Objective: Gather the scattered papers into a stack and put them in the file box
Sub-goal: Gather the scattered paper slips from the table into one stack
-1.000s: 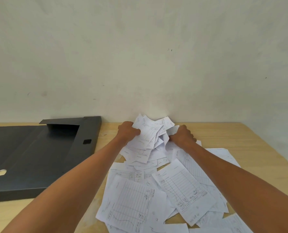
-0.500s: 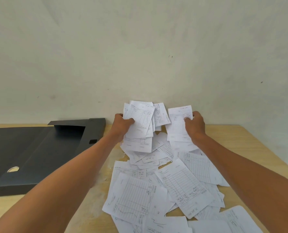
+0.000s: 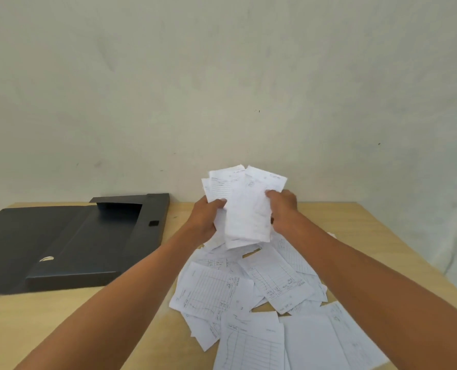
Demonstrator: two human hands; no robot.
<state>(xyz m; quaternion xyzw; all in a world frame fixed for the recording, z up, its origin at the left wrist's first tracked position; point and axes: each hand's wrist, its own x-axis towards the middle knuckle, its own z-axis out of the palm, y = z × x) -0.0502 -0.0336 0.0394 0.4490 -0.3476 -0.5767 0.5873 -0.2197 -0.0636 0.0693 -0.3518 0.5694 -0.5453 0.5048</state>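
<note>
A bundle of white printed papers (image 3: 244, 204) stands nearly upright above the far middle of the wooden table (image 3: 94, 311). My left hand (image 3: 204, 218) grips its left edge and my right hand (image 3: 283, 209) grips its right edge. Several more loose papers (image 3: 270, 281) lie scattered and overlapping on the table below the bundle and toward me. The black file box (image 3: 70, 241) lies open and flat on the left, with a metal ring hole near its front.
A pale wall (image 3: 222, 89) rises right behind the table's far edge. The table's right edge (image 3: 409, 252) runs diagonally past the scattered papers. Bare wood shows between the box and the papers.
Both hands lifted their separate handfuls of papers off the table and brought them together into one bundle held upright between them.
</note>
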